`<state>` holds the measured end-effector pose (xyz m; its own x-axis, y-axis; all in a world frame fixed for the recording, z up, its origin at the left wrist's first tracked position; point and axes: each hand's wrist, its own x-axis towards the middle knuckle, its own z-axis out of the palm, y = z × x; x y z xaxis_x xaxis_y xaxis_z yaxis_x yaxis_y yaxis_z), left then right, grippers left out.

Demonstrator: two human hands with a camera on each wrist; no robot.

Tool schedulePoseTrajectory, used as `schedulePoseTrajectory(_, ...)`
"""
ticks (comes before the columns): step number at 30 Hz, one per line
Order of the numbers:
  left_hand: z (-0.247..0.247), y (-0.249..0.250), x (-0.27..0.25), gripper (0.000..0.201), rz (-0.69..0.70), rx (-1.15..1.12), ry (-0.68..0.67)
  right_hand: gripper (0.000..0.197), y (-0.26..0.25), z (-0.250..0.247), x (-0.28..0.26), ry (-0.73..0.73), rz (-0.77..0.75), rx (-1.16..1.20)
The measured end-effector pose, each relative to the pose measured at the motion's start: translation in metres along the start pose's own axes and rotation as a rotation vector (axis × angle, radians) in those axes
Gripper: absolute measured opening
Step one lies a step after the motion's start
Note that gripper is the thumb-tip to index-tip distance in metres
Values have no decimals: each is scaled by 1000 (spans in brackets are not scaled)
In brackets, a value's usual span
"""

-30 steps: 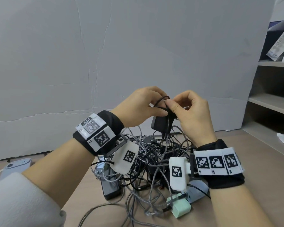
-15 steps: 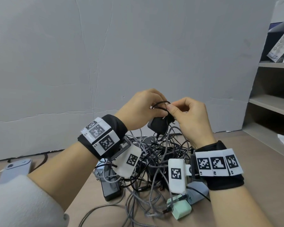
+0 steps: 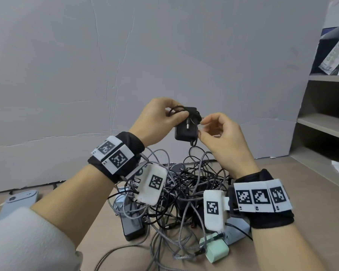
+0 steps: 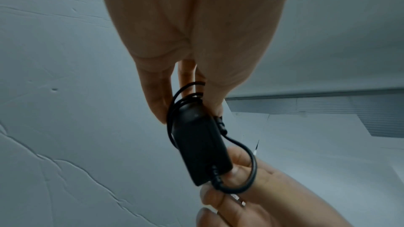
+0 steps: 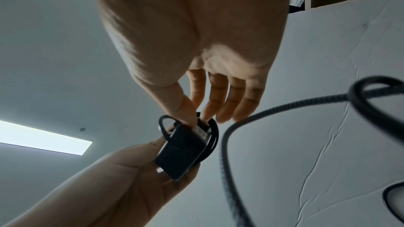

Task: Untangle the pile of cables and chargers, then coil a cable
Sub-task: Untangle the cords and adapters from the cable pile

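Observation:
A black plug adapter [image 3: 185, 131] hangs above the pile, its round prongs facing me. My left hand [image 3: 179, 112] grips its top end together with loops of its thin black cable [image 3: 174, 110]. In the left wrist view the fingers [image 4: 157, 99] and thumb clamp the adapter [image 4: 198, 144], and a cable loop [image 4: 251, 170] curls round a finger of the other hand. My right hand [image 3: 202, 128] pinches that cable at the adapter's right edge; the right wrist view shows thumb and forefinger [image 5: 192, 116] closed at the adapter [image 5: 181, 153]. The tangled pile [image 3: 184, 192] lies below on the table.
In the pile lie a mint green charger [image 3: 216, 251], a dark power brick [image 3: 132, 225] and a pale grey charger [image 3: 235, 229]. A grey-blue device [image 3: 18, 200] sits far left. A white board wall stands behind, shelves [image 3: 325, 124] at the right. A braided cable [image 5: 240, 127] arcs near my right wrist.
Both hands have lifted the adapter slightly higher and turned it so its prongs face me. The right hand has drawn a little to the right of it.

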<state>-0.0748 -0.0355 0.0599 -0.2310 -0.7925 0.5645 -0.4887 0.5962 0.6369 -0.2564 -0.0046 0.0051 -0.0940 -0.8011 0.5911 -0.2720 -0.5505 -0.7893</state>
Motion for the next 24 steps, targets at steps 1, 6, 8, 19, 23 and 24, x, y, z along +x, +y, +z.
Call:
schedulePoseTrajectory(1,-1,-1,0,18,-7,-7,8,16,-1,0,-1,-33,7,20)
schedulePoseTrajectory(6,4,-1,-5,18,-2,15,3,16,-5,2,-4,-122,35,88)
schedulePoseTrajectory(8,7,-1,-7,18,-7,-2,2,21,-4,3,-6,-117,31,62)
schedulePoseTrajectory(19,11,-1,-11,24,63,45,69,13,0,9,-3,-26,-15,-236)
schedulePoseTrajectory(23,12,-7,-11,20,12,-43,106,14,1,5,-1,31,6,-157)
schedulePoseTrajectory(24,13,-8,-11,18,1,-65,117,15,2,5,-1,44,14,-139)
